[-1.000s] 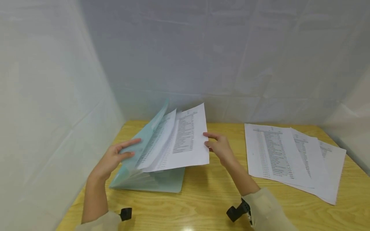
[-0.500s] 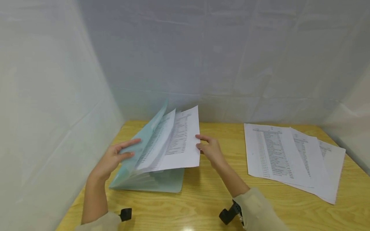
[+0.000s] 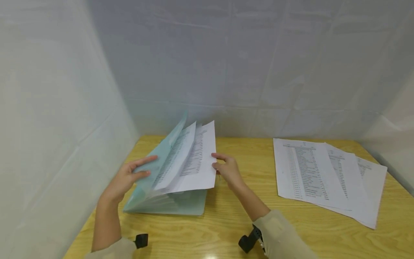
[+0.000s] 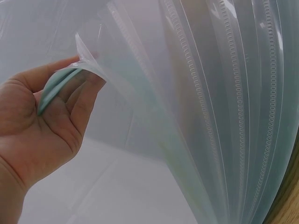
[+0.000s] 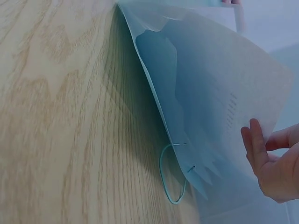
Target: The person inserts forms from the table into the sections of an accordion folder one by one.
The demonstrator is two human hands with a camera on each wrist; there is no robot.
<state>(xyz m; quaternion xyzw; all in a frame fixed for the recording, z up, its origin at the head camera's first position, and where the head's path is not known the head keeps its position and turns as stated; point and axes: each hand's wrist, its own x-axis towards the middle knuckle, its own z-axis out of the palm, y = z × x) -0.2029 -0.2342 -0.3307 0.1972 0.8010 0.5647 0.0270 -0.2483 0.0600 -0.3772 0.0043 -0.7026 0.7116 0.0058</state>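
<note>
While the left hand pinches the folder flap open on the table, the right hand, gripping the sheet edge, should feed it squarely into one pocket.

Print on the loose sheets is too small to read; the folder hides the left hand's fingertips.

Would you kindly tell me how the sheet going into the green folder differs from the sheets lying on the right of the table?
The held sheet stands tilted up, pinched by the right hand at its edge; the loose sheets lie flat on the table, untouched. The held sheet is single and sits in the folder; the loose sheets are several, overlapping and fanned. All are white with printed columns.
</note>
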